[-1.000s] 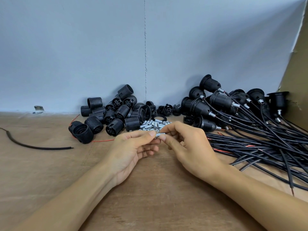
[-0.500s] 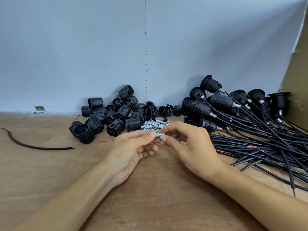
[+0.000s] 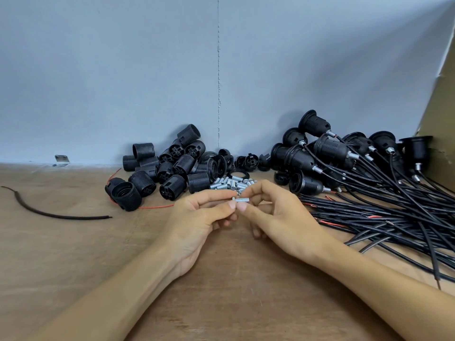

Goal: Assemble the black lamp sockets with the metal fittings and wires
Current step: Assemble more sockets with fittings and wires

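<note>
**Q:** Where was the short silver threaded metal fitting [image 3: 240,200], and how was it gripped?

**A:** It was held level in the air between both hands, above the brown wooden table [image 3: 221,291] and just in front of the heap of loose silver fittings [image 3: 231,183]. The left hand [image 3: 194,222] pinched one end between thumb and forefinger. The right hand [image 3: 283,217] pinched the other end the same way. Whether a second small part sat at the left end could not be told.

**Q:** Which fault was most likely?

**A:** In my judgement, a drop. Only fingertips bore on a small, smooth, round part. A slip during turning would let it fall into the heap, where it would be lost among the rest, or roll off across the table.

**Q:** Were there other hazards?

**A:** Two.
1. The tangle of black wires [image 3: 394,217] from the finished black sockets [image 3: 330,153] lay just beside the right wrist. A careless reach that way could snag a wire and drag finished units.
2. The pile of ribbed black plastic socket shells [image 3: 170,168] lay beyond the left hand. A fitting entered tilted into a shell could cross-thread
</note>
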Tool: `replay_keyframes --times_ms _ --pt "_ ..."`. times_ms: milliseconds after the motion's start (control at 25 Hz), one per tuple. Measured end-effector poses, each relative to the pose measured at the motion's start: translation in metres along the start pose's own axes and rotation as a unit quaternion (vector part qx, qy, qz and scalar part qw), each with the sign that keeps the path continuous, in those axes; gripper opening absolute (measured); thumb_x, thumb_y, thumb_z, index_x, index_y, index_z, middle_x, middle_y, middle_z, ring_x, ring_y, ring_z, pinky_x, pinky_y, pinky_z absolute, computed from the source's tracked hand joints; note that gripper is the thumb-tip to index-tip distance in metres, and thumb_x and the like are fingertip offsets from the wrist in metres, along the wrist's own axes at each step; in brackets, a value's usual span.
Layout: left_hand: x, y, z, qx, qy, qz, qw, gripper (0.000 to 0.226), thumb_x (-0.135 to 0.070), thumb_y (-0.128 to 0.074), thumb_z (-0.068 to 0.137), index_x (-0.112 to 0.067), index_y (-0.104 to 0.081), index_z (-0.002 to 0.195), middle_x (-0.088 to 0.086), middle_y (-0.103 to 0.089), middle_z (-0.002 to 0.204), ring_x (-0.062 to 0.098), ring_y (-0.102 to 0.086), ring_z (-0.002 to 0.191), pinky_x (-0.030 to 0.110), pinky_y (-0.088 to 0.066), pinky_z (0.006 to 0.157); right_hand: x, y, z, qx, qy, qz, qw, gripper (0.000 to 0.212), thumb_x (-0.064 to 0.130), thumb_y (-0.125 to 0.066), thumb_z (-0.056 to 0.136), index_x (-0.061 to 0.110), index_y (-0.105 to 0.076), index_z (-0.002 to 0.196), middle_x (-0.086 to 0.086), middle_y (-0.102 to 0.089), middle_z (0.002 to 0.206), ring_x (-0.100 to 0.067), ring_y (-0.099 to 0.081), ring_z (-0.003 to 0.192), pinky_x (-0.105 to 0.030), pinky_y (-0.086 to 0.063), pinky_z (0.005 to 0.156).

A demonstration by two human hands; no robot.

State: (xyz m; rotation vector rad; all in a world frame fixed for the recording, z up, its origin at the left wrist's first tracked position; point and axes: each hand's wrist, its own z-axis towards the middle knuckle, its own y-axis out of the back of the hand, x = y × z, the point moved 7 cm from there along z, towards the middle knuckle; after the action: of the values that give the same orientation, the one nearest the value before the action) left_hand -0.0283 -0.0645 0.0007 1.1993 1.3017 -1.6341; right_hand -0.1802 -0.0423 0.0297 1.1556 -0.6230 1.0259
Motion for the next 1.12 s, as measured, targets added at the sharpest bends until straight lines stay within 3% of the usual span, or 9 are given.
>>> replay_keyframes --times_ms 80,160,320,440,560,720,880,1040,1120 --pt "-0.0006 -0.0013 -0.0008 0.003 -0.002 0.012 1.000 0.027 -0.014 -0.081 0.062 -0.011 -0.082 0.089 0.011 -0.077 0.083 0.012 -0.069 0.066 0.018 -0.054 0.060 -0.0013 0.0033 0.0013 -0.014 -0.015 -0.001 1.000 0.036 0.053 -0.054 0.096 0.023 -0.064 0.080 0.002 -0.064 0.060 -0.008 -0.051 0.040 -0.021 -0.041 0.045" --pt "-0.0011 -0.0013 -0.0008 0.004 -0.004 0.022 1.000 0.028 -0.015 -0.082 0.062 -0.013 -0.082 0.090 0.010 -0.077 0.082 0.012 -0.069 0.067 0.018 -0.054 0.060 -0.0046 0.0038 0.0017 0.002 -0.045 0.027 0.999 0.047 0.058 -0.047 0.097 0.014 -0.062 0.086 -0.004 -0.066 0.062 -0.013 -0.046 0.035 -0.020 -0.035 0.039" --pt "0.0005 0.0003 -0.0008 0.005 -0.003 0.028 1.000 0.027 -0.012 -0.082 0.066 -0.012 -0.081 0.093 0.013 -0.078 0.092 0.014 -0.070 0.070 0.020 -0.055 0.064 -0.0017 -0.0021 0.0019 0.048 -0.029 0.075 0.996 0.018 0.027 -0.062 0.098 0.010 -0.060 0.102 -0.003 -0.067 0.076 -0.017 -0.046 0.036 -0.021 -0.033 0.036" --pt "-0.0009 -0.0020 -0.0020 0.013 -0.006 0.055 0.998 0.034 -0.013 -0.083 0.071 -0.015 -0.078 0.104 0.010 -0.079 0.099 0.017 -0.072 0.078 0.026 -0.055 0.073 -0.0032 0.0001 0.0026 0.026 -0.022 0.087 0.996 0.020 0.025 -0.064 0.096 0.005 -0.061 0.096 -0.004 -0.066 0.071 -0.015 -0.045 0.035 -0.019 -0.034 0.036" --pt "-0.0013 -0.0035 -0.0019 0.013 -0.013 0.042 0.999 0.051 -0.031 -0.086 0.062 -0.014 -0.075 0.109 0.014 -0.078 0.093 0.019 -0.072 0.077 0.024 -0.056 0.067 -0.0029 -0.0005 0.0021 0.033 -0.013 0.118 0.992 0.019 0.024 -0.065 0.095 0.005 -0.061 0.094 -0.004 -0.067 0.072 -0.016 -0.047 0.038 -0.021 -0.035 0.037" --pt "0.0028 -0.0023 0.0003 0.010 -0.011 0.083 0.996 0.033 0.002 -0.075 0.083 -0.011 -0.070 0.112 0.015 -0.077 0.090 0.019 -0.071 0.072 0.023 -0.056 0.064 -0.0067 -0.0001 0.0040 0.032 -0.016 0.170 0.985 0.023 0.024 -0.065 0.095 0.002 -0.061 0.093 -0.007 -0.069 0.074 -0.015 -0.047 0.039 -0.020 -0.035 0.038" --pt "-0.0010 -0.0053 -0.0001 0.025 -0.013 0.064 0.998 0.036 -0.022 -0.080 0.076 -0.011 -0.072 0.110 0.011 -0.076 0.087 0.018 -0.069 0.070 0.024 -0.055 0.063 -0.0094 -0.0025 0.0039 0.039 -0.018 0.159 0.986 0.028 0.030 -0.066 0.093 0.003 -0.061 0.092 -0.006 -0.069 0.074 -0.017 -0.048 0.041 -0.021 -0.035 0.038" --pt "0.0049 -0.0006 0.0027 0.011 -0.008 0.098 0.995 0.034 0.009 -0.072 0.085 -0.012 -0.068 0.112 0.010 -0.076 0.084 0.019 -0.070 0.067 0.022 -0.054 0.060 -0.0098 -0.0027 0.0047 0.041 -0.015 0.174 0.984 0.025 0.031 -0.065 0.094 0.009 -0.060 0.085 -0.009 -0.070 0.076 -0.017 -0.047 0.041 -0.020 -0.033 0.038" --pt "0.0037 -0.0030 0.0024 0.021 -0.004 0.091 0.996 0.037 0.005 -0.076 0.082 -0.013 -0.068 0.113 0.011 -0.076 0.089 0.019 -0.070 0.068 0.022 -0.054 0.060 -0.0098 -0.0029 0.0046 0.042 -0.014 0.175 0.984 0.025 0.031 -0.064 0.095 0.008 -0.060 0.085 -0.010 -0.069 0.075 -0.017 -0.046 0.040 -0.020 -0.033 0.038"
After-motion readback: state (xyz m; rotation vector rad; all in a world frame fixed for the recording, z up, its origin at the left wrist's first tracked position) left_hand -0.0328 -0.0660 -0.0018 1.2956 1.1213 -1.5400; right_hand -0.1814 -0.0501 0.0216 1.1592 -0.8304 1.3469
